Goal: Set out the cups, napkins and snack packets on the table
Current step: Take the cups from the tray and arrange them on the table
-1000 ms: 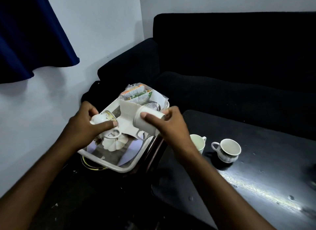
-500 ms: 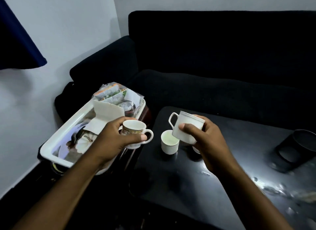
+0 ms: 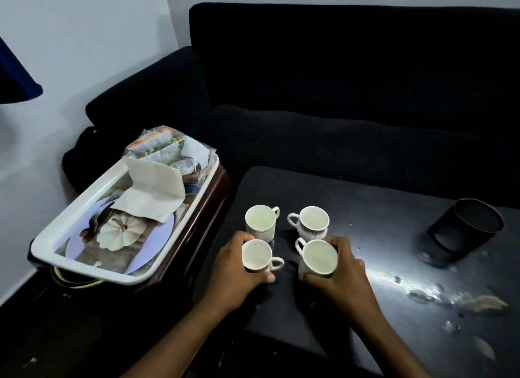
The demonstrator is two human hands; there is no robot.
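Observation:
Several white cups stand upright in a square on the dark table (image 3: 380, 209). My left hand (image 3: 233, 273) grips the near-left cup (image 3: 256, 255), its handle pointing right. My right hand (image 3: 342, 273) grips the near-right cup (image 3: 319, 257), handle at its upper left. Behind them stand a plain far-left cup (image 3: 260, 219) and a patterned far-right cup (image 3: 313, 220), both untouched. To the left, a white tray (image 3: 81, 192) holds folded napkins (image 3: 153, 190) and snack packets (image 3: 163, 147) at its far end.
A black mesh holder (image 3: 467, 231) lies tilted at the table's right. Crumbs and wet smears mark the table's right front. The tray rests on a dark wooden stand (image 3: 197, 223) beside the table. A black sofa (image 3: 337, 96) runs along the back.
Both hands carried a cup each from the tray over to the table and lowered them. The two cups now stand in front of the two that were there.

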